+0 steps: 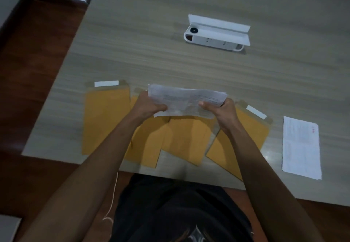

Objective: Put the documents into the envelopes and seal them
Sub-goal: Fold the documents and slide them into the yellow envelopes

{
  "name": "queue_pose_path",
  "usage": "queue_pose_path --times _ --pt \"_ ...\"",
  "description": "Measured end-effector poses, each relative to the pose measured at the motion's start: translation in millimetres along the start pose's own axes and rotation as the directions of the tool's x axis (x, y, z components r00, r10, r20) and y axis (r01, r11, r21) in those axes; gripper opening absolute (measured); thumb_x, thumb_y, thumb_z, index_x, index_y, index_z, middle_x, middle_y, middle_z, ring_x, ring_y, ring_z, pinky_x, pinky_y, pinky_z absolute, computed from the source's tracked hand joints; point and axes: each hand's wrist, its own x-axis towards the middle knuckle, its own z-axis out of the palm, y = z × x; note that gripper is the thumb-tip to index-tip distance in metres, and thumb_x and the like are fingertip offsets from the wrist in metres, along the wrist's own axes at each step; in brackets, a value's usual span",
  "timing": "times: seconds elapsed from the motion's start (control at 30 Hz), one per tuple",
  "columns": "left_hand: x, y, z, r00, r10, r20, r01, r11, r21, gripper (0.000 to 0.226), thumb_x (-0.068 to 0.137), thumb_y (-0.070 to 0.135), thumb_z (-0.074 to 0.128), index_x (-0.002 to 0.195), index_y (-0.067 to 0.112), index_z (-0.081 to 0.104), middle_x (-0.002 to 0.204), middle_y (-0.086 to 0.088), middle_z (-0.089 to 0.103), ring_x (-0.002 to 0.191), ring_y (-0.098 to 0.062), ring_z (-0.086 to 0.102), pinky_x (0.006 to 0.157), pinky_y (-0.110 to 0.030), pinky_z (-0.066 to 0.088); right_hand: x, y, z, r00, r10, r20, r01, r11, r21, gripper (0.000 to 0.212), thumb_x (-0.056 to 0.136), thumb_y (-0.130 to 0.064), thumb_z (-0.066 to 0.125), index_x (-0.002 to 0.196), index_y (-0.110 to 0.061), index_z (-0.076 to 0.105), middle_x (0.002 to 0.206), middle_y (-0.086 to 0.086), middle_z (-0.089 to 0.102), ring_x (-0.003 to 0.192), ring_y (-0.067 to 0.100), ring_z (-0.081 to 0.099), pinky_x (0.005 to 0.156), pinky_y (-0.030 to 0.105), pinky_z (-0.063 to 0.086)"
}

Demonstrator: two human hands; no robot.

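Two hands (pixel 151 106) gripping documents (pixel 186 99) (mid-air)

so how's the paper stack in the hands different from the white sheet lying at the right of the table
The paper stack is held above the envelopes by the left hand and right hand; the white sheet lies flat on the table, untouched. The stack looks bent and several sheets thick; the sheet looks flat and thin. Both are white printed paper.

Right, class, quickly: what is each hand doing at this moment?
Left hand: closed on the stack of documents.
Right hand: closed on the same stack's other end.
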Motion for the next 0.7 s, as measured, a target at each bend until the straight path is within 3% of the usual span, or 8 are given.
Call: queue_pose_path --times 0.17,0.3,0.43,0.57,0.7 --pt "-4.0 -20.9 11.6 0.999 -0.050 0.006 0.050 0.999 -0.010 0.068 0.051 0.032 0.096 0.110 0.010 0.070 0.107 -0.004 0.073 0.099 -0.016 0.070 0.084 -0.035 0.058 -2.3 19.9 -5.0 0.999 0.047 -0.026 -0.049 0.997 -0.061 0.037 0.063 -0.007 0.089 0.097 -0.004 0.074 0.096 0.011 0.075 0.089 0.024 0.073 0.079 0.037 0.059" --pt "-5.4 -32.6 18.1 0.995 -0.096 -0.032 0.092 0.990 -0.105 0.043 0.064 0.015 0.090 0.103 0.010 0.073 0.100 -0.003 0.075 0.093 -0.017 0.073 0.083 -0.035 0.060 -6.5 30.4 -4.8 0.997 0.072 0.000 -0.072 0.997 -0.039 0.038 0.065 -0.001 0.086 0.099 -0.010 0.072 0.100 0.007 0.074 0.092 0.020 0.072 0.077 0.034 0.059" --pt "-2.8 -34.7 25.1 0.991 -0.124 -0.041 0.119 0.987 -0.104 0.041 0.066 0.009 0.089 0.103 0.008 0.071 0.100 -0.004 0.074 0.089 -0.015 0.073 0.081 -0.033 0.060 -6.8 32.9 -3.2 0.998 0.067 -0.018 -0.067 0.997 -0.043 0.038 0.067 -0.002 0.086 0.100 -0.011 0.071 0.101 0.007 0.074 0.092 0.019 0.072 0.078 0.034 0.059" --pt "-0.6 -37.3 29.2 0.983 -0.172 -0.068 0.165 0.982 -0.096 0.042 0.066 0.011 0.089 0.104 0.008 0.071 0.103 -0.006 0.074 0.089 -0.016 0.072 0.079 -0.034 0.060 -3.3 34.5 1.2 0.992 0.100 -0.071 -0.107 0.988 -0.110 0.036 0.070 -0.018 0.086 0.102 -0.013 0.071 0.100 0.004 0.074 0.091 0.016 0.072 0.077 0.033 0.060" --pt "1.7 -28.4 26.5 0.986 -0.103 -0.131 0.096 0.994 -0.061 0.036 0.075 0.015 0.083 0.107 0.014 0.067 0.102 0.002 0.071 0.081 0.000 0.066 0.066 -0.014 0.055 -0.8 22.1 6.3 0.994 0.047 -0.097 -0.068 0.972 -0.226 0.027 0.077 -0.025 0.082 0.101 -0.020 0.070 0.092 -0.007 0.071 0.080 -0.001 0.068 0.068 0.019 0.058"
